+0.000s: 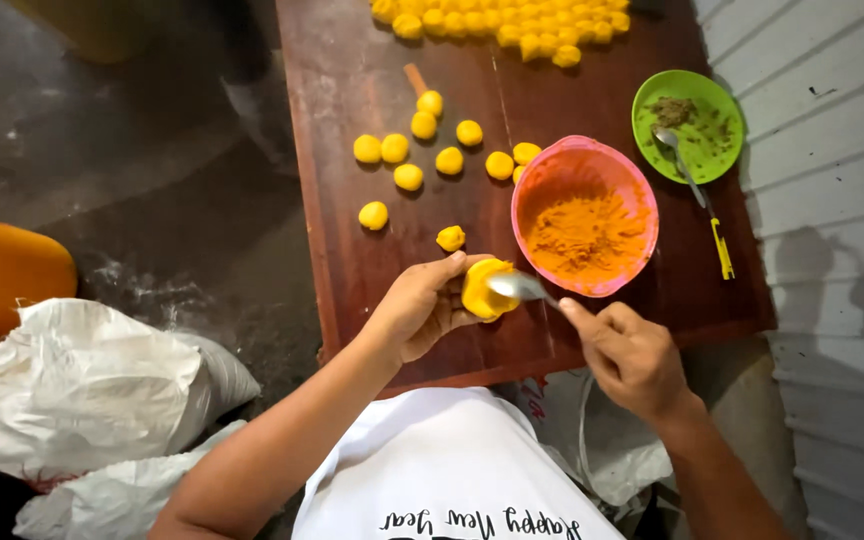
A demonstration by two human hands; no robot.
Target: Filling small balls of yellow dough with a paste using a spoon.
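Dough sits cupped in our left hand over the bench edge, while our right hand grips a spoon whose bowl touches it from the right, handle running back toward us.

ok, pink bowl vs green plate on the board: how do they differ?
The pink bowl is deep and holds a mound of orange-yellow powder; the green plate is shallow, with only a scatter of dark green-brown crumbs. The pink bowl has no utensil in it, while a spoon rests on the green plate, its handle sticking out over the rim. The bowl looks wider. Both are round and sit on the brown wooden board.
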